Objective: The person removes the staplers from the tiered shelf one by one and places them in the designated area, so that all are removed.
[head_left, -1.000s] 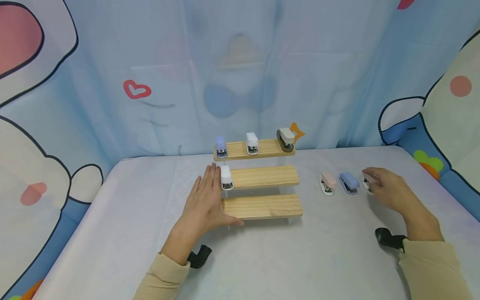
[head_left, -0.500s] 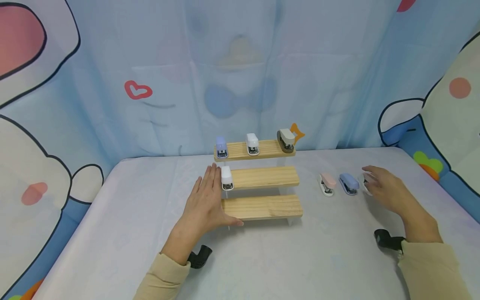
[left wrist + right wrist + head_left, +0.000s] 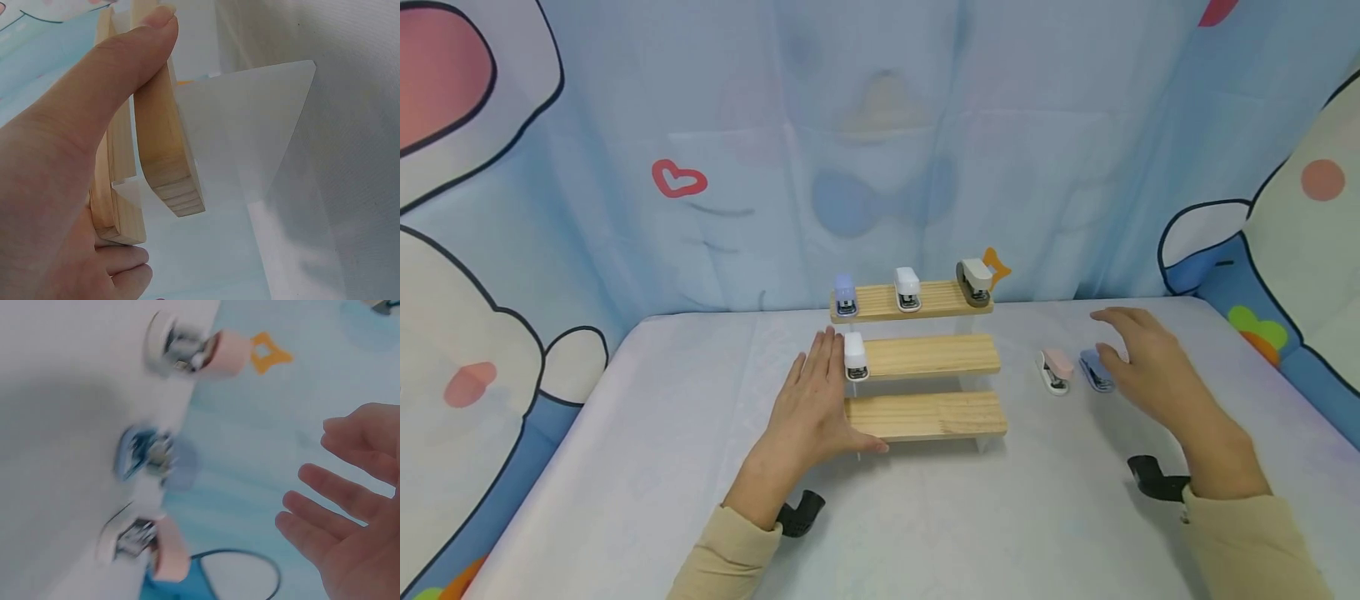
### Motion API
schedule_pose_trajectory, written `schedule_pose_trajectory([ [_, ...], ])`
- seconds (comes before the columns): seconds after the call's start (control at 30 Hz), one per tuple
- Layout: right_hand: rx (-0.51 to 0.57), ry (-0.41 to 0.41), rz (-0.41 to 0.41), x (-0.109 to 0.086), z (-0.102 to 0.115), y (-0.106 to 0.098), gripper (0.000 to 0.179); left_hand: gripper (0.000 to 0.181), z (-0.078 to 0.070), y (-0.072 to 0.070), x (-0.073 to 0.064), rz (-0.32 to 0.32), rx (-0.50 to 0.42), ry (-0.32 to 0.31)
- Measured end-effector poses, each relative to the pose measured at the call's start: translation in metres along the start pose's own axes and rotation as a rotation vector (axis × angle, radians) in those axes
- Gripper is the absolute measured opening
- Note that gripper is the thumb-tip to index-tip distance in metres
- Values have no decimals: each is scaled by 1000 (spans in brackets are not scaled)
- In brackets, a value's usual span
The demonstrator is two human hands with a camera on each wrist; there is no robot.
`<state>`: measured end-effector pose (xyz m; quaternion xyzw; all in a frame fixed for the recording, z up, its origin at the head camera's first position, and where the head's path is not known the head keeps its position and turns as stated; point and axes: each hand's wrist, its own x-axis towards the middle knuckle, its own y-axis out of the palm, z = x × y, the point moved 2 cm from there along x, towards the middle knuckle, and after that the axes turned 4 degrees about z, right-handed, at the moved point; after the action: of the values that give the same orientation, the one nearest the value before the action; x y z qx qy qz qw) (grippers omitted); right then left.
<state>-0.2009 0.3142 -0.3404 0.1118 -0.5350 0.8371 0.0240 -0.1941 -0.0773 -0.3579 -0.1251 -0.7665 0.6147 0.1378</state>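
Note:
My left hand lies with straight fingers along the left end of a three-step wooden rack. Its thumb rests against the front of the lowest plank. Beside its fingertips, a white stapler stands on the middle plank. My right hand hovers over the table with fingers apart, holding nothing. Under it, a blue stapler is partly covered; a pink stapler stands just left. The right wrist view has a second pink stapler, which the hand hides in the head view.
Along the top plank stand a lilac stapler, a white stapler and a grey-white stapler. Clear panels support the planks. A pale cloth covers the table; a blue printed curtain hangs behind.
My right hand has left the rightmost stapler, lifting and shifting left over the blue one, with its fingers spread wider. My left hand has stayed at the rack.

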Motion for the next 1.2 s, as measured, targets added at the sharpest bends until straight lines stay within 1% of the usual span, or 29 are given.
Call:
schedule_pose_trajectory([
  [0.17,-21,-113,-63,-3,25,-1,41,150,0,-1,-1,-10,5,3],
  [0.33,-65,-197,-112,-6,50,-1,41,150,0,-1,-1,-10,-1,2],
  [0.43,-52,-242,-127,-7,64,-1,40,150,0,-1,-1,-8,-2,-2],
  [0.67,-29,-305,-120,-7,87,2,39,150,0,0,1,-6,1,-6],
  [0.83,4,-401,-141,-7,103,8,39,149,-1,-1,1,-8,-5,-7],
  [0.9,7,-431,-138,-7,109,10,38,149,-1,-1,2,-7,-6,-8],
  [1.2,35,-503,-86,-6,140,24,35,150,-1,0,1,3,11,-11],
])
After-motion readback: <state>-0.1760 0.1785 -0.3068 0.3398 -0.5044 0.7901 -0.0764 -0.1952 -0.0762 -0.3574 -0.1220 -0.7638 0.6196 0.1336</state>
